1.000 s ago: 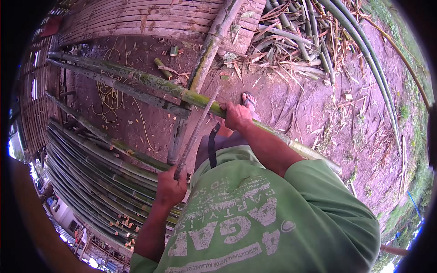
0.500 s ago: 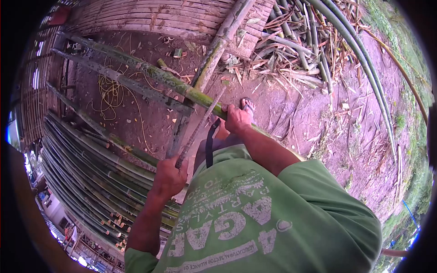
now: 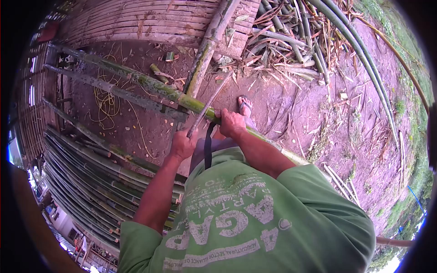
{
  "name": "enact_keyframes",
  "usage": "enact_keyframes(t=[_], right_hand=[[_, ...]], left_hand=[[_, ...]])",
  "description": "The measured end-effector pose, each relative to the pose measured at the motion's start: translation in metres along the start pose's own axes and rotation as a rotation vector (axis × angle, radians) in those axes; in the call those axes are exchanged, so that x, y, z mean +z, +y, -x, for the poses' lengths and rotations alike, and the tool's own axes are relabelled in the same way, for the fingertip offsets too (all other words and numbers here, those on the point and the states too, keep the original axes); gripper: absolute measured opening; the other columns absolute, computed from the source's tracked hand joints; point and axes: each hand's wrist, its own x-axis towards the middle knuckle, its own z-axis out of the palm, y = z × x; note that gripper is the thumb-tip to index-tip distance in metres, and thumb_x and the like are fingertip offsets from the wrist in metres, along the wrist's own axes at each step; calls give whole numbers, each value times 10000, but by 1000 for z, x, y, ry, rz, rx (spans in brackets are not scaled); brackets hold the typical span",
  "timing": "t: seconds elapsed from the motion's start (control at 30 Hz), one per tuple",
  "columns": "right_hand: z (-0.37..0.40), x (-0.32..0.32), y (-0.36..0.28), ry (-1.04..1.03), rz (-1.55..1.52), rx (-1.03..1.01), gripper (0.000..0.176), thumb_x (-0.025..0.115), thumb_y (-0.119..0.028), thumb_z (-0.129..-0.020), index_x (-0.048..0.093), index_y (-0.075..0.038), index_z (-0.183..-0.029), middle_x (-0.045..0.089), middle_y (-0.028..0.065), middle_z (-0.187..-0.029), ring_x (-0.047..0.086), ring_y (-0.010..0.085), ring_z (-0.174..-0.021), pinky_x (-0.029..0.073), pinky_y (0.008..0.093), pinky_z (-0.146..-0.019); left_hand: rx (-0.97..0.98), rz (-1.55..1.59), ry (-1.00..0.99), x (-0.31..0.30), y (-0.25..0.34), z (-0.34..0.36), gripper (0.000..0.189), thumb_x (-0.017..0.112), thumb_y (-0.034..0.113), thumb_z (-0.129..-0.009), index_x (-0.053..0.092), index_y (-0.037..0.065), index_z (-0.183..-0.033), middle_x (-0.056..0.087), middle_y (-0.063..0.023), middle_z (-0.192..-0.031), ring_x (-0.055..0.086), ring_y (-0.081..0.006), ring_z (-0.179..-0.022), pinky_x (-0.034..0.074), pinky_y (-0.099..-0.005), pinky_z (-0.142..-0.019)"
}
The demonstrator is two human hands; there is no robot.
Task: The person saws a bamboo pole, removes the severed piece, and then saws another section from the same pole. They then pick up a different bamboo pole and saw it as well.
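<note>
My left hand (image 3: 184,144) is closed around the near end of a hand saw. Its long, narrow, brownish blade (image 3: 214,99), seen nearly edge-on, slants up and away across a green bamboo pole (image 3: 157,86). Where blade and pole meet, the cut itself is too small to make out. Just right of that crossing, my right hand (image 3: 232,123) grips the same pole from above. The pole passes close in front of my body and lies over a thicker bamboo beam (image 3: 207,50). A dark strap (image 3: 208,148) hangs at my waist, between my hands.
Several long bamboo poles (image 3: 86,182) lie stacked at the left. A second pole (image 3: 118,91) runs beside the held one. Yellow cord (image 3: 107,102) lies tangled on the dirt. A slatted bamboo platform (image 3: 150,22) and a heap of bamboo scraps (image 3: 291,45) are ahead.
My left hand has pushed forward, up and to the right, and the saw blade has slid farther across the pole. My right hand keeps its grip. The view has shifted slightly.
</note>
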Motion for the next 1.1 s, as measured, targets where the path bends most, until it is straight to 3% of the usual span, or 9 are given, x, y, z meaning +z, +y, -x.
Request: enact_keyframes(t=[0.17, 0.37, 0.57, 0.7, 0.73, 0.83, 0.87, 1.0, 1.1], right_hand=[[8, -18, -7, -49, 23, 21, 373, 642, -143, -745, 565, -42, -1096, 666, 194, -1000, 655, 342, -964, 524, 422, -834], [15, 1, -8, -43, 32, 4, 369, 630, -136, -748, 549, -23, -1089, 660, 221, -1013, 658, 330, -972, 528, 426, -812], [8, 13, 5, 154, 5, -42, 274, 627, -146, -767, 532, -20, -991, 655, 209, -950, 662, 367, -907, 533, 446, -764], [5, -21, 18, 398, 92, -133, 408, 730, -236, -706, 516, -43, -994, 644, 176, -912, 651, 371, -869, 524, 453, -785], [-1, -25, 26, 371, 24, -143, 468, 753, -249, -664, 568, -52, -1045, 659, 176, -940, 652, 345, -916, 515, 430, -833], [-8, -71, 36, -232, 44, -108, 526, 704, -213, -655, 572, -45, -1135, 606, 187, -1143, 598, 325, -1070, 500, 415, -877], [4, -77, 22, -220, 65, -35, 616, 690, -186, -661, 568, -132, -1262, 607, 178, -1173, 599, 310, -1091, 514, 398, -874], [-17, -17, 32, -166, 86, 105, 612, 653, -152, -683, 580, -276, -1277, 658, 141, -1074, 639, 280, -1021, 520, 379, -871], [-5, -26, 26, -34, 70, 75, 312, 639, -118, -690, 695, -46, -988, 691, 176, -988, 671, 280, -966, 530, 354, -836]], left_hand=[[34, 17, 40, 27, -31, 18, 290, 537, 298, -897, 628, 34, -817, 586, -252, -700, 604, -437, -699, 462, -474, -611], [0, -124, -54, -12, 49, 10, 393, 510, 356, -921, 626, -18, -894, 610, -289, -768, 608, -470, -795, 479, -503, -682], [-130, -119, -190, -18, 69, -17, 408, 526, 357, -922, 629, -34, -874, 623, -289, -769, 616, -470, -777, 481, -517, -693], [41, -3, -12, -11, 71, -9, 395, 530, 383, -931, 626, 0, -913, 586, -224, -660, 595, -420, -639, 454, -447, -583], [52, 18, 7, -4, 58, -11, 388, 532, 379, -931, 627, 4, -915, 588, -225, -665, 598, -420, -644, 454, -446, -580], [83, 53, 69, 10, 32, -9, 382, 538, 374, -929, 630, 3, -913, 589, -235, -678, 606, -421, -661, 453, -446, -574], [100, 58, 83, 12, 28, -9, 383, 539, 372, -927, 630, 1, -911, 589, -239, -683, 608, -422, -667, 452, -447, -572], [9, -42, -2, -7, 50, -3, 366, 543, 345, -920, 624, -10, -880, 584, -250, -687, 608, -425, -669, 446, -448, -570], [-97, -80, -73, -54, 80, 57, 341, 545, 314, -910, 611, -14, -846, 576, -267, -674, 601, -446, -672, 450, -480, -588]])
